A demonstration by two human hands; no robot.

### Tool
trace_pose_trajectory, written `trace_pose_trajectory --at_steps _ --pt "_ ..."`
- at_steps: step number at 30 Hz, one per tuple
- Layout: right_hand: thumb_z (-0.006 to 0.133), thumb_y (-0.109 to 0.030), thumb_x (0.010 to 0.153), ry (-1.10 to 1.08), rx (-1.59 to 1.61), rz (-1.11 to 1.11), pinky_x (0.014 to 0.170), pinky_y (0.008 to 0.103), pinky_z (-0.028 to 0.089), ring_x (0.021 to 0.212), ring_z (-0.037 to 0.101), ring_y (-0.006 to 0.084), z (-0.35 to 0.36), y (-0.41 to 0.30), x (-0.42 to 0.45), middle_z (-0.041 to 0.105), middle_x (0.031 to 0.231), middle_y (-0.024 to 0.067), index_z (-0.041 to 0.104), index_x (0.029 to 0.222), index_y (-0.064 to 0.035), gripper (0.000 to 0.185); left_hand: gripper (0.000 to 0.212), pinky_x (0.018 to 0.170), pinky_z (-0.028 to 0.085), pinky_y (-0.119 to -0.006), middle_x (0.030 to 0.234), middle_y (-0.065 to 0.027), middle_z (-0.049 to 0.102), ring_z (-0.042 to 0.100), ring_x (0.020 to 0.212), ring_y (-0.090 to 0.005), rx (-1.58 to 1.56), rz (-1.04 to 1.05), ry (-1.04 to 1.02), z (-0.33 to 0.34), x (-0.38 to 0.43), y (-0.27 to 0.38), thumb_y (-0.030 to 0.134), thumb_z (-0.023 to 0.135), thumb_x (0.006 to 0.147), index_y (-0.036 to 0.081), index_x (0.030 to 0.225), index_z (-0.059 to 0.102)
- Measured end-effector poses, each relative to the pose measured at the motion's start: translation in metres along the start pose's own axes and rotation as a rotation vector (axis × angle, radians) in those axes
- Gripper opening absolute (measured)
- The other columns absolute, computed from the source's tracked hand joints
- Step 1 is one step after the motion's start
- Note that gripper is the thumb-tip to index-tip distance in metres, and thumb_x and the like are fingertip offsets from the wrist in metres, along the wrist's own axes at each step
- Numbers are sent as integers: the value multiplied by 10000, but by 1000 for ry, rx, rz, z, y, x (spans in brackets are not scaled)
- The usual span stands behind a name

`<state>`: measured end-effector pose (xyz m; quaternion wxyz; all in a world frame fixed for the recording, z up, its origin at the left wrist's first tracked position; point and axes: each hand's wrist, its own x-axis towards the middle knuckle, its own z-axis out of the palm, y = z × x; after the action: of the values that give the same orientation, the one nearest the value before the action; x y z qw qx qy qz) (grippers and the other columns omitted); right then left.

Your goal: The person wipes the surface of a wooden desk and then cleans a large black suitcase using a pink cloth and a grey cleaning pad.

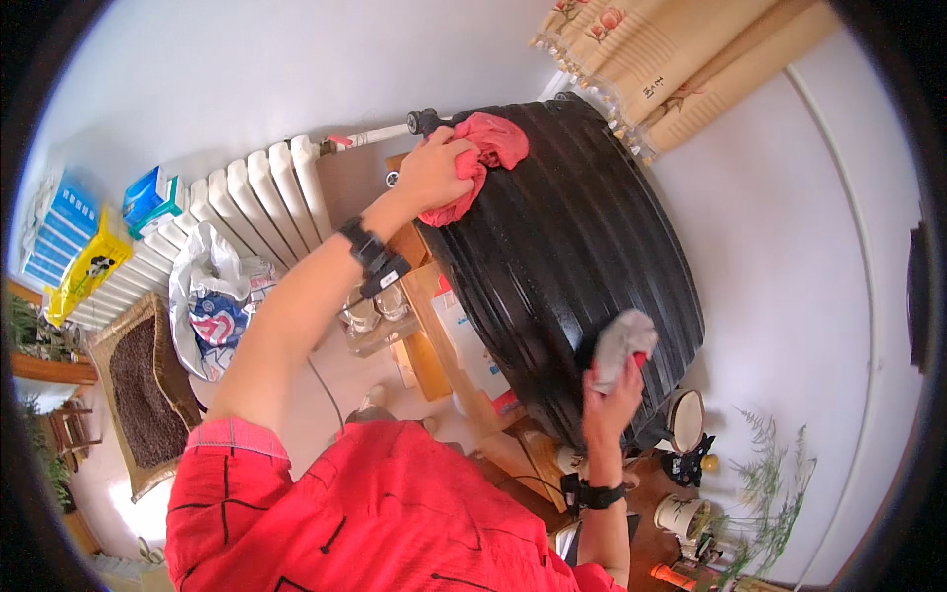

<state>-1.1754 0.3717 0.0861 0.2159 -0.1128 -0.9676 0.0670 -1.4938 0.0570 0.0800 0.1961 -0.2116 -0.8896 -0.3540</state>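
A large black ribbed hard-shell suitcase (pixel 547 244) lies across a wooden table in front of me, with small wheels (pixel 423 120) at its far end. My left hand (pixel 436 170) grips a crumpled red cloth (pixel 497 139) against the suitcase's far left corner. Nearer to me, my right hand (pixel 615 403) holds a grey, cloth-like pad (pixel 624 348) on or just above the ribbed shell. A bit of red shows by its fingers. Motion blurs this hand a little, and contact with the shell is hard to tell.
A wooden table (pixel 422 277) holds papers under the suitcase. At left are a white radiator (pixel 244 211), a plastic bag (pixel 203 296) and a sack of dark grains (pixel 144 392). A fringed curtain (pixel 688 59) hangs at far right; potted plants (pixel 681 514) stand near right.
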Motion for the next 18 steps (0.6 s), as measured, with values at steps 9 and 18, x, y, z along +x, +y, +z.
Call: trace_pose_trajectory --at_steps 9,18 --pt "702 -189 744 12 -47 -439 1008 612 366 1302 403 463 109 -183 152 447 1425 139 489 1398 -201 688 438 1006 440 -378 1197 -167 567 559 1158 -318 -488 -387 177 -42 -141 -45 147 737 754 99 1180 652" --pt "621 -239 842 88 50 -446 1034 701 289 1276 410 484 167 -260 216 445 1393 156 519 1375 -243 543 434 1003 432 -379 1167 -151 594 573 1139 -302 -450 -516 244 -84 -226 -98 92 708 756 52 1184 650"
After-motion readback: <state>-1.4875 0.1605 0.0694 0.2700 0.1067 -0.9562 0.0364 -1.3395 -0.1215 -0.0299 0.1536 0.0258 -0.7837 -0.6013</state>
